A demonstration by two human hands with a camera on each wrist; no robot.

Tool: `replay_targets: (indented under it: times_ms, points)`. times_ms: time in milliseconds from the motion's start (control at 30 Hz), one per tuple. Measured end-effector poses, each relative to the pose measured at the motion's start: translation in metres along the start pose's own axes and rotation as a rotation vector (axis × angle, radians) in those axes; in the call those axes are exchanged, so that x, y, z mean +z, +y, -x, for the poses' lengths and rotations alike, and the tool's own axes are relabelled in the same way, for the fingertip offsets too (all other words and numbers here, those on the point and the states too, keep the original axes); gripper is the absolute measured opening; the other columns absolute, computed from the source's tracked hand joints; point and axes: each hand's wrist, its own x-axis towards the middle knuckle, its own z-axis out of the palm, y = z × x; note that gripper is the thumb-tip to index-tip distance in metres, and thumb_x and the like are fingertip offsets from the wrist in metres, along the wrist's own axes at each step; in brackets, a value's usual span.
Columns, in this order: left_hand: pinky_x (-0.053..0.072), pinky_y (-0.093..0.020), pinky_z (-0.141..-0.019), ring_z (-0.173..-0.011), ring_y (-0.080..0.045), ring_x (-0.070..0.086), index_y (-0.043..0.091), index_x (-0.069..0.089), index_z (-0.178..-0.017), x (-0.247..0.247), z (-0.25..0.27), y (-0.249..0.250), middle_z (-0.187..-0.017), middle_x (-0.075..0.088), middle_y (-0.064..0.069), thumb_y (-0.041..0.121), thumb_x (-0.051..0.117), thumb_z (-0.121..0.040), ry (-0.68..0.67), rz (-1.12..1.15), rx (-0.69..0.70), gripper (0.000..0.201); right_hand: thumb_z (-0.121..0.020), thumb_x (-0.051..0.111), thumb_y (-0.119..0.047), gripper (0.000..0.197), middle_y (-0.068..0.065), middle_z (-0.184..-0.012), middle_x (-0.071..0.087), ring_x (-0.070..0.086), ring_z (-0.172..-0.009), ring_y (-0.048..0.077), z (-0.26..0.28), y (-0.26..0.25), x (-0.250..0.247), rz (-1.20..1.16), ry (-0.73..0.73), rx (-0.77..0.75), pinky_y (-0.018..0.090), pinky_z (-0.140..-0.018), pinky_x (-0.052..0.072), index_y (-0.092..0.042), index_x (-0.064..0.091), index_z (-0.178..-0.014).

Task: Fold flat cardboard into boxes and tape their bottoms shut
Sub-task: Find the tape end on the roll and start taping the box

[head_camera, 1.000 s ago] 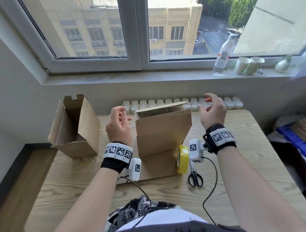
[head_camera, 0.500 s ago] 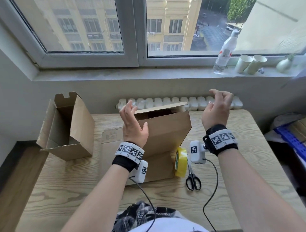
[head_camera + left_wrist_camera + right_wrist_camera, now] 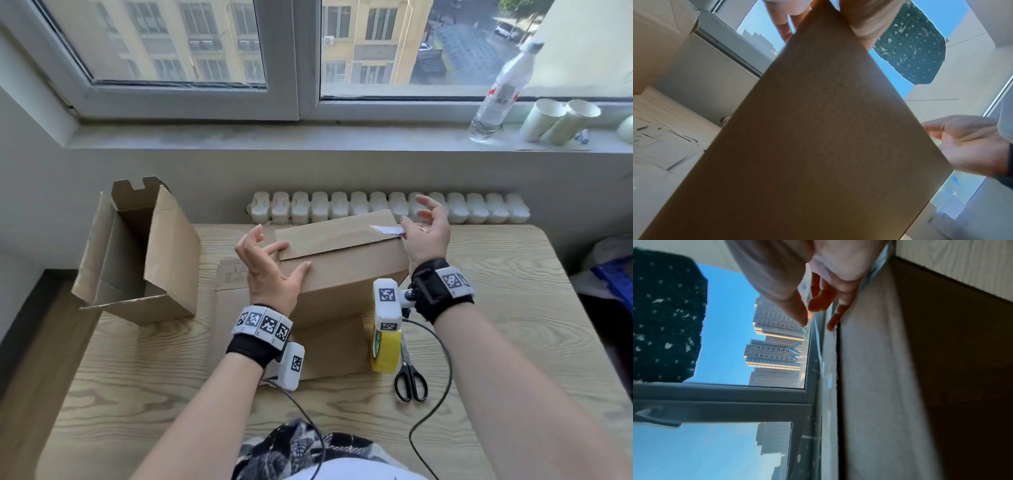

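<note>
- Nearest on the pale wood-grain table (image 3: pixel 144 394) lie black-handled scissors (image 3: pixel 410 383) and, just left of them, a yellow roll of tape (image 3: pixel 386 353) standing on edge, touching the flat brown cardboard sheets (image 3: pixel 329 346) under the work.
- On those sheets stands the brown cardboard box being folded (image 3: pixel 346 274). A second ago its top gaped open with a flap raised; now the flaps lie down and the top face is closed, though untaped. By my judgement the folding step is nearly done and taping comes next.
- The left hand (image 3: pixel 270 270) rests spread-fingered on the box's left top edge, thumb on the near face. The right hand (image 3: pixel 426 236) sits at the right top corner, fingers loosely spread, pressing rather than clamping; a small white label (image 3: pixel 385 229) shows there.
- What this box holds cannot be seen.
- Left, well apart, an open brown cardboard box (image 3: pixel 137 253) lies tipped; its visible interior looks bare.
- Farthest, the windowsill (image 3: pixel 239 137) carries a clear plastic bottle (image 3: pixel 496 92) and two paper cups (image 3: pixel 558 121).
</note>
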Motion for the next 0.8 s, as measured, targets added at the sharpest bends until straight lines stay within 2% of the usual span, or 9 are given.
replay_targets:
  times_ms: [67,133,233,333,433,500,600,700,800]
  points:
    - [0.04,0.0,-0.086,-0.099,-0.011,0.066,0.014,0.025,-0.135,0.0,0.0,-0.002,-0.13,0.028,-0.005,0.012,0.092,-0.062,0.007,0.017,-0.012,0.099,-0.075,0.067,-0.018,0.045,0.007,-0.118,0.052,0.061,-0.105,0.028,0.0,0.004,0.0,-0.046,0.014,0.044,0.049,-0.086,0.056,-0.056,0.059,-0.097]
    - [0.043,-0.007,-0.091,-0.1,-0.011,0.065,0.018,0.025,-0.135,0.002,0.001,-0.002,-0.13,0.027,-0.003,0.012,0.093,-0.061,0.012,0.038,-0.02,0.101,-0.081,0.067,-0.007,0.045,0.009,-0.118,0.05,0.062,-0.09,0.021,0.001,0.001,-0.002,-0.086,0.027,0.049,0.046,-0.082,0.059,-0.044,0.061,-0.104]
    - [0.049,-0.017,-0.096,-0.101,-0.015,0.065,0.005,0.026,-0.135,0.003,0.001,-0.002,-0.128,0.026,-0.001,0.012,0.094,-0.057,0.026,0.059,-0.033,0.103,-0.084,0.066,0.005,0.045,0.002,-0.107,0.049,0.052,-0.064,0.004,0.002,0.001,-0.002,-0.177,0.045,0.037,0.042,-0.079,0.06,-0.028,0.06,-0.114]
    - [0.054,-0.036,-0.097,-0.101,-0.019,0.064,0.0,0.027,-0.133,0.003,0.0,-0.002,-0.126,0.026,-0.006,0.012,0.096,-0.054,0.033,0.064,-0.015,0.105,-0.081,0.066,0.01,0.051,-0.002,-0.102,0.045,0.045,-0.062,0.005,0.001,0.002,-0.003,-0.228,0.071,0.096,0.045,-0.081,0.06,-0.026,0.06,-0.117]
    - [0.057,-0.041,-0.09,-0.102,-0.017,0.062,0.012,0.027,-0.13,0.0,0.001,-0.005,-0.126,0.024,0.0,0.016,0.097,-0.053,0.032,0.029,0.027,0.105,-0.076,0.069,0.009,0.058,-0.002,-0.106,0.044,0.046,-0.06,0.002,-0.002,0.003,-0.008,-0.19,0.088,0.096,0.045,-0.081,0.06,-0.03,0.06,-0.118]
    - [0.057,-0.042,-0.088,-0.102,-0.016,0.062,0.019,0.027,-0.126,0.0,0.002,-0.005,-0.125,0.022,0.004,0.017,0.097,-0.052,0.037,0.033,0.036,0.102,-0.073,0.072,0.003,0.061,0.004,-0.118,0.045,0.046,-0.055,-0.002,-0.002,0.003,-0.012,-0.089,0.099,0.03,0.033,-0.081,0.059,-0.031,0.059,-0.122]
    - [0.058,-0.044,-0.087,-0.102,-0.015,0.062,0.024,0.027,-0.12,0.0,0.002,-0.004,-0.123,0.023,-0.001,0.017,0.097,-0.052,0.052,0.045,0.018,0.098,-0.078,0.071,0.002,0.06,0.007,-0.128,0.039,0.044,-0.053,-0.001,0.002,-0.004,-0.014,0.091,0.078,-0.134,0.011,-0.073,0.049,-0.022,0.054,-0.13]
    - [0.058,-0.042,-0.086,-0.103,-0.015,0.063,0.026,0.026,-0.117,0.0,0.003,-0.004,-0.123,0.024,-0.003,0.015,0.097,-0.052,0.067,0.049,-0.002,0.098,-0.081,0.068,0.004,0.058,0.006,-0.128,0.036,0.043,-0.062,0.003,0.009,-0.01,-0.01,0.191,0.059,-0.301,0.011,-0.075,0.047,-0.017,0.053,-0.132]
    - [0.058,-0.04,-0.088,-0.105,-0.016,0.062,0.028,0.025,-0.115,0.001,0.005,-0.003,-0.124,0.025,-0.006,0.012,0.097,-0.052,0.086,0.07,-0.017,0.097,-0.084,0.061,0.007,0.054,0.006,-0.125,0.036,0.045,-0.061,-0.003,0.014,-0.013,-0.002,0.172,0.041,-0.318,0.005,-0.071,0.042,-0.014,0.051,-0.132]
